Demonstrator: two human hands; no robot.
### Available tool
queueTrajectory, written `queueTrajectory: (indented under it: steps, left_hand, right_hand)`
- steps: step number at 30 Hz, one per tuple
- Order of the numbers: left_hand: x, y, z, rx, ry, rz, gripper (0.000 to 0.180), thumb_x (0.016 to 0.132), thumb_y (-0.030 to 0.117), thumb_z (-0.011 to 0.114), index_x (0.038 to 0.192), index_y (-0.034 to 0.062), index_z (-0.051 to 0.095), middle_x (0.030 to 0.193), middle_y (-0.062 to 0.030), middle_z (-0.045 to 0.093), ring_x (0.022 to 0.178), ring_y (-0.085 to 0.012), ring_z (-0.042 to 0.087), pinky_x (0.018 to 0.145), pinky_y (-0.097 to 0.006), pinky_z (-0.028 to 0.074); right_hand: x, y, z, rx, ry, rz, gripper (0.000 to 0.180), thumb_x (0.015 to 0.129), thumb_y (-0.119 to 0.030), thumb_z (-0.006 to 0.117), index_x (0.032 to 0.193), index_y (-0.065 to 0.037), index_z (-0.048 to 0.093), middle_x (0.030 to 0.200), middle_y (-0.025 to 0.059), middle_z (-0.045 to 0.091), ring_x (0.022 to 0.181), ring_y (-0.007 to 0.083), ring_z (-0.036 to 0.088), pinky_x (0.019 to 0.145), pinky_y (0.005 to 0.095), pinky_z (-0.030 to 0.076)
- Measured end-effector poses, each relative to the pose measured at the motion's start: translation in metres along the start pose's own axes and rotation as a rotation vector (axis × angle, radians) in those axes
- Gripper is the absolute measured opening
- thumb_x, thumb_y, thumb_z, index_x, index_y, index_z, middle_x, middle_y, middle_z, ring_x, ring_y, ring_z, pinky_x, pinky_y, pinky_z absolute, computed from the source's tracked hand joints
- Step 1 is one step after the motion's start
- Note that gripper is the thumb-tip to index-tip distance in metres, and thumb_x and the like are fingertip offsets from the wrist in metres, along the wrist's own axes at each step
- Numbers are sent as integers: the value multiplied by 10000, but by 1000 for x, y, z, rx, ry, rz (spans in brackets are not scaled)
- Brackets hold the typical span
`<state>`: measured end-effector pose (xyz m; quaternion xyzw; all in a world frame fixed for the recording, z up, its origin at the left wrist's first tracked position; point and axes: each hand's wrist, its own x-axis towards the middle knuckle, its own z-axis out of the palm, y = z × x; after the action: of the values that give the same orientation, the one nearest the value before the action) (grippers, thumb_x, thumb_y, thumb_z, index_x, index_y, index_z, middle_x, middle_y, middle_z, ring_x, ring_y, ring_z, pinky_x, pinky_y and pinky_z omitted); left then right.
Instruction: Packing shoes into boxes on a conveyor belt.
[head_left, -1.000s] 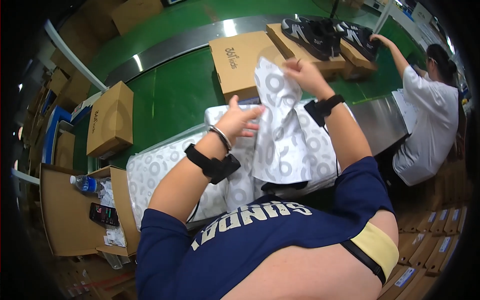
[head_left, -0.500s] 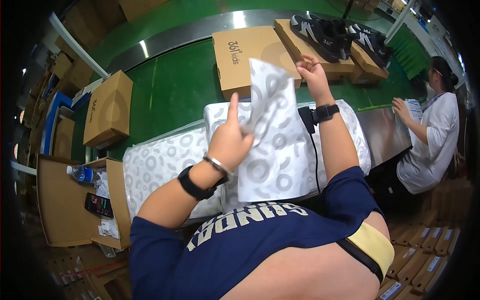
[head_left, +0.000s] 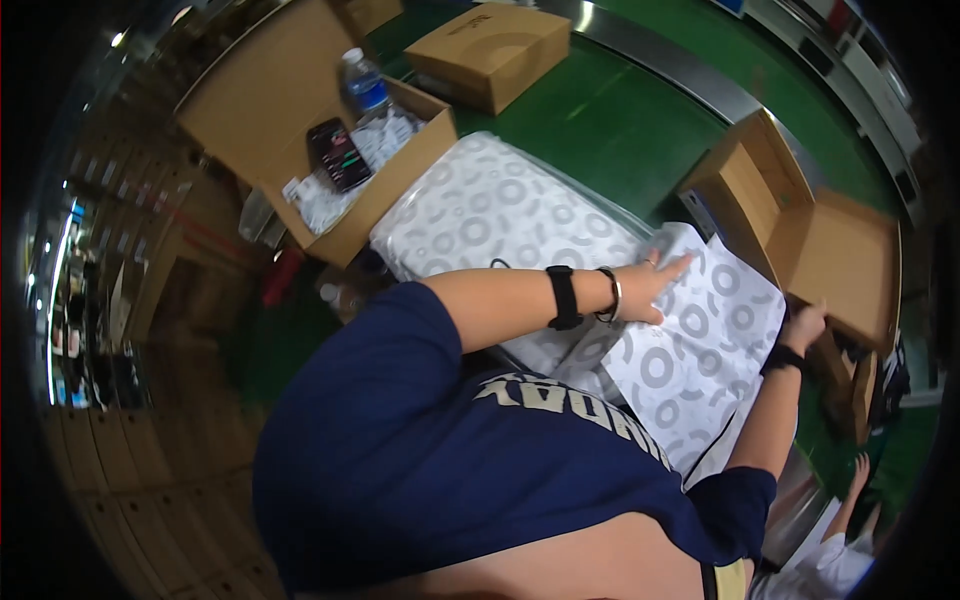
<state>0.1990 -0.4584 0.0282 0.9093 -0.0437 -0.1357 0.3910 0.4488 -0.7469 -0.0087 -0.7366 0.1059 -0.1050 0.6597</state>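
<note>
My left hand [head_left: 645, 290] lies on a white sheet of wrapping paper [head_left: 690, 340] with grey rings and arcs, its fingers spread. At the sheet's right edge, my right hand [head_left: 805, 325] has bent fingers at the near edge of a raised cardboard shoebox lid [head_left: 840, 265]. The fingertips are partly hidden. This lid belongs to the open brown shoebox [head_left: 750, 180] just beyond the sheet, with bare cardboard showing inside. Beneath and left of the loose sheet is a plastic-covered stack of the same patterned paper [head_left: 490, 205].
Left of the stack, an open carton [head_left: 400, 165] holds a water bottle [head_left: 365, 80], a phone [head_left: 338, 155] and crumpled paper. A closed shoebox [head_left: 490, 55] sits on the green belt [head_left: 600, 110]. A co-worker's arm [head_left: 855, 485] shows at lower right.
My view has swung left. The shoebox beyond the paper, closed before, now stands open. The sheet, lifted earlier, is lower and spread out, and my left hand has flattened onto it.
</note>
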Motion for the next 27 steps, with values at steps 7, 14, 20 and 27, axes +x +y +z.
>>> queueTrajectory:
  steps: [7, 14, 20, 27]
  left_hand:
    - [1, 0, -1, -116, 22, 149, 1007, 664, 209, 655, 1352, 20, -56, 1315, -370, 171, 1212, -388, 318, 980, -322, 307]
    - [-21, -12, 15, -311, 145, -122, 981, 696, 161, 654, 1331, -58, -61, 1353, -278, 200, 1255, -286, 264, 1024, -306, 222]
    - [-46, -6, 41, -680, 299, 108, 846, 707, 133, 622, 1365, 33, 100, 1345, -240, 249, 1238, -326, 288, 1020, -336, 233]
    - [-36, 9, -71, -1102, 403, 210, 785, 686, -77, 545, 1363, 66, 174, 1273, -123, 383, 1116, -204, 426, 931, -296, 358]
  right_hand:
    - [-27, -1, -56, 351, -153, 14, 393, 890, -264, 421, 1095, 65, 487, 1067, 117, 546, 949, 255, 552, 803, 387, 466]
    - [-155, -32, -88, -211, -730, 281, 838, 756, -325, 587, 1368, -44, 89, 896, 36, 489, 754, 118, 484, 586, 274, 453]
    - [-247, -48, -81, 58, -759, 334, 788, 650, -148, 689, 1287, -10, 246, 1162, 99, 445, 1063, 183, 438, 908, 298, 358]
    - [-216, -112, 5, 231, -831, 199, 667, 692, -57, 596, 1271, -3, 270, 1148, 112, 465, 1031, 193, 469, 900, 291, 374]
